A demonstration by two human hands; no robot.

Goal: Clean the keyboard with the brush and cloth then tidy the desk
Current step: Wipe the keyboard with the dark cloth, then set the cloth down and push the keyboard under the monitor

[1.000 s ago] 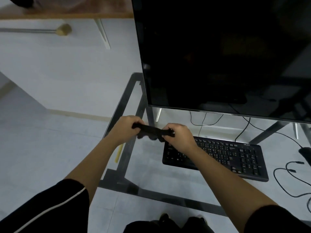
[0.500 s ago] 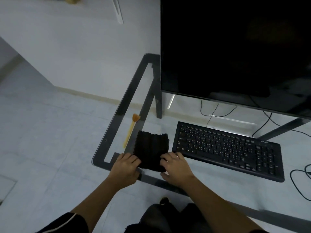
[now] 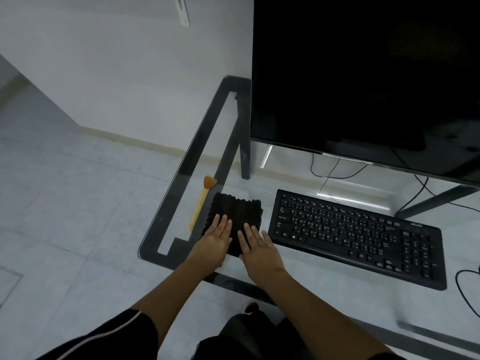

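Note:
A black cloth [image 3: 240, 211] lies folded flat on the glass desk [image 3: 181, 162], left of the black keyboard [image 3: 355, 236]. My left hand [image 3: 217, 239] presses its near left part with straight fingers. My right hand [image 3: 255, 242] lies flat on its near right part, fingers spread. A yellow-handled brush [image 3: 201, 202] with orange bristles lies just left of the cloth, bristles pointing away from me.
A large dark monitor [image 3: 363, 74] stands at the back of the desk above the keyboard. Black cables [image 3: 335, 172] run behind the keyboard and at the right edge [image 3: 465, 289]. The desk's dark frame [image 3: 215, 141] borders the left side. My knees show below.
The cloth, held bunched between both hands above the desk, was laid down beside the brush and spread flat. Both hands slid forward onto it with fingers straightened.

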